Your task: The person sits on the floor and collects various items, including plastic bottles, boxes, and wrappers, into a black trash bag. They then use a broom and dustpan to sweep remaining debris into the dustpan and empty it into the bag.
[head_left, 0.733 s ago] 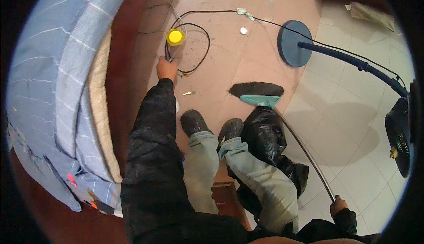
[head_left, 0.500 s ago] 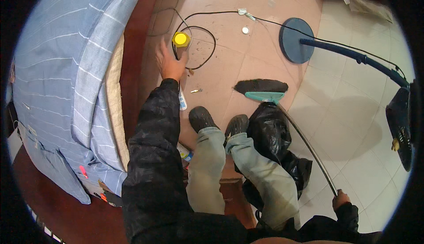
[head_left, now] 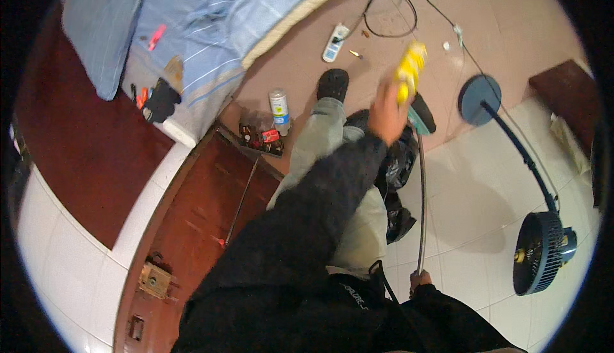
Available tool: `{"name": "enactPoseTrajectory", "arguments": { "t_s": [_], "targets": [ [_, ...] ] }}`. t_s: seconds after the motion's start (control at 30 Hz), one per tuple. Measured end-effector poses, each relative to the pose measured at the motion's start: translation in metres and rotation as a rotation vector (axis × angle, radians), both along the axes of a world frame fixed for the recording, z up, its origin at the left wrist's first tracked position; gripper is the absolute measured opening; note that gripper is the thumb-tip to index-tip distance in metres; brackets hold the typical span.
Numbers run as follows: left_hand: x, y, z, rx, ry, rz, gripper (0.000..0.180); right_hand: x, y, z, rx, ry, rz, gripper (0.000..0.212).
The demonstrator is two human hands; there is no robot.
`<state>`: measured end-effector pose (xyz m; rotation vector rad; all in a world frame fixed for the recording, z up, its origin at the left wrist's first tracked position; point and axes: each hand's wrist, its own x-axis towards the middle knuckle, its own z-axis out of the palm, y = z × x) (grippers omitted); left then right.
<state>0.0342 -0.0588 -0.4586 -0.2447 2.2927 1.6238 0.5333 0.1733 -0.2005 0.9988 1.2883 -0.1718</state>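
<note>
A yellow bottle [head_left: 411,68], smeared by motion, is gripped in my left hand [head_left: 387,113], which is stretched out ahead above the floor. Just beyond my fingers, partly hidden by them, is the dark-bristled, teal broom head [head_left: 422,117]. My right hand [head_left: 419,281] is closed round the top of the broom handle [head_left: 422,193], low in the view. Black plastic bags [head_left: 400,161] lie beside my legs, partly behind my left hand and forearm.
A blue fan [head_left: 537,254] on a round base [head_left: 476,100] lies along the right. A bed with a blue cover [head_left: 217,27] fills the upper left. On the floor are a white power strip [head_left: 333,45], a looped black cable [head_left: 416,17], a white can [head_left: 279,109] and a cluttered box [head_left: 259,137].
My left hand has taken hold of the yellow bottle, lifted it off the floor and carried it rightward in front of the broom head. The view has turned; my right hand keeps the broom.
</note>
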Motion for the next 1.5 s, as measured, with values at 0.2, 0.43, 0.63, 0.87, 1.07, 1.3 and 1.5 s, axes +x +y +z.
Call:
{"name": "enactPoseTrajectory", "arguments": {
  "t_s": [0.2, 0.43, 0.63, 0.87, 1.07, 1.3, 1.5],
  "targets": [
    [0.042, -0.112, 0.145, 0.044, 0.078, 0.172, 0.042, -0.084, 0.002, 0.013, 0.075, -0.054, -0.137, 0.033],
    [-0.043, -0.279, 0.196, -0.443, 0.340, 0.452, 0.041, -0.156, -0.001, 0.028, -0.046, -0.091, 0.009, 0.035],
    [-0.116, -0.410, 0.181, -0.267, 0.303, 0.882, 0.046, -0.160, 0.003, 0.029, -0.167, -0.060, 0.327, 0.039],
    [-0.120, -0.499, 0.140, 0.025, 0.169, 1.257, 0.054, -0.163, -0.004, 0.036, -0.072, -0.100, 0.095, 0.047],
    [-0.077, -0.483, 0.126, -0.065, 0.187, 1.240, 0.057, -0.158, -0.017, 0.039, 0.080, -0.145, -0.179, 0.038],
    [0.074, -0.357, 0.019, -0.833, -0.115, 0.503, 0.037, -0.075, 0.023, 0.001, -0.030, -0.157, 0.193, 0.036],
    [0.191, -0.327, -0.200, -0.894, -0.891, -0.145, 0.054, -0.007, 0.052, -0.003, -0.047, -0.177, 0.420, 0.039]
  ]
}}
